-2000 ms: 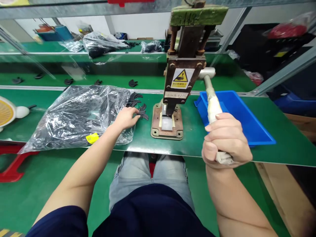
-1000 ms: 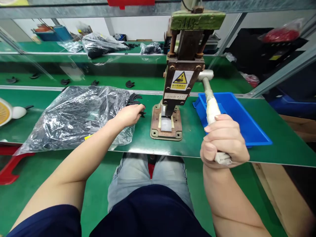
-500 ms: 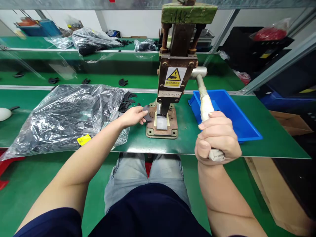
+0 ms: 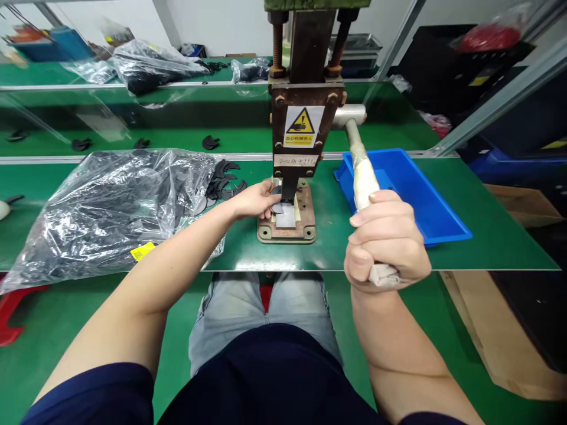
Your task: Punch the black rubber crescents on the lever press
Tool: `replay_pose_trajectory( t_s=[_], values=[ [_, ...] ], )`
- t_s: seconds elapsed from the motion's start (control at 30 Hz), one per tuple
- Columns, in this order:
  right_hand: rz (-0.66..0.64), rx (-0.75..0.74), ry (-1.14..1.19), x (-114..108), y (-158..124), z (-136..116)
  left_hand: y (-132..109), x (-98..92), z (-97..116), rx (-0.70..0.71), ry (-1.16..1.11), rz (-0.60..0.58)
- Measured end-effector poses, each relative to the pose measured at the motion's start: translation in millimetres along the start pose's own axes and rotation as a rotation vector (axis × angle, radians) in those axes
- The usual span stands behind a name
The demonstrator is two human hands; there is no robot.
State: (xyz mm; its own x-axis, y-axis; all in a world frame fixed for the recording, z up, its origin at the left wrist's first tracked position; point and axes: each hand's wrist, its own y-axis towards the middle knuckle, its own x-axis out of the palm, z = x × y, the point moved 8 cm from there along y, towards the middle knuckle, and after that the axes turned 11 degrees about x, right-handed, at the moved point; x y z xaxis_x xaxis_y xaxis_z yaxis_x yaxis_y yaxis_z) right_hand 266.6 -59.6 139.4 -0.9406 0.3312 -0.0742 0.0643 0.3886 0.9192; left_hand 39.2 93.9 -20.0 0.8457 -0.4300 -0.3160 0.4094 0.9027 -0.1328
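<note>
Pinched in my left hand [image 4: 257, 201] is a dark curved flat piece [image 4: 277, 204], its edge over the pale plate [image 4: 286, 217] on the press base. The hand press [image 4: 295, 130] stands upright in front of me, its ram coming down right beside the piece. Whether ram and piece touch, I cannot tell. My right hand [image 4: 388, 242] is wrapped round the cloth-wound end of the press lever [image 4: 364, 171], which rises away to the metal hub at the press's right side. More dark curved pieces [image 4: 221, 180] spill from the clear plastic bag [image 4: 128, 206] left of my left hand.
Right of the press sits a blue bin [image 4: 436, 206], partly behind my right hand. Several dark pieces lie on the green belt [image 4: 248, 141] beyond the bench. A metal post [image 4: 496, 100] slants at the right, and brown cardboard [image 4: 496, 330] stands below the bench edge.
My left hand has moved right and slightly up, bringing the curved piece from the base's left edge to under the ram area. My right hand keeps its hold on the lever. The view has shifted slightly.
</note>
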Motion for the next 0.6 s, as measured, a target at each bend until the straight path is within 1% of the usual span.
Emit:
replay_pose_trajectory(
  t_s=[0.1,0.23,0.37,0.43,0.5,0.6],
  values=[
    [0.001,0.019,0.037,1.3,0.2,-0.1,4.0,-0.5,-1.8,-0.064,-0.006,-0.007],
    [0.023,-0.003,0.088,0.7,-0.4,-0.9,9.6,-3.8,-7.2,-0.149,0.02,0.018],
    [0.023,-0.004,0.075,0.3,-0.3,-0.2,9.9,-1.3,-10.8,-0.227,0.039,0.017],
    [0.01,0.011,0.063,0.3,0.1,0.5,8.8,0.9,-7.8,-0.218,0.037,0.018],
    [-0.004,0.011,0.061,0.3,0.3,0.4,6.7,1.6,-1.8,-0.179,0.033,0.019],
    [-0.001,-0.009,0.068,-0.6,0.2,-0.9,0.7,-2.7,10.9,-0.083,-0.02,-0.041]
  ],
)
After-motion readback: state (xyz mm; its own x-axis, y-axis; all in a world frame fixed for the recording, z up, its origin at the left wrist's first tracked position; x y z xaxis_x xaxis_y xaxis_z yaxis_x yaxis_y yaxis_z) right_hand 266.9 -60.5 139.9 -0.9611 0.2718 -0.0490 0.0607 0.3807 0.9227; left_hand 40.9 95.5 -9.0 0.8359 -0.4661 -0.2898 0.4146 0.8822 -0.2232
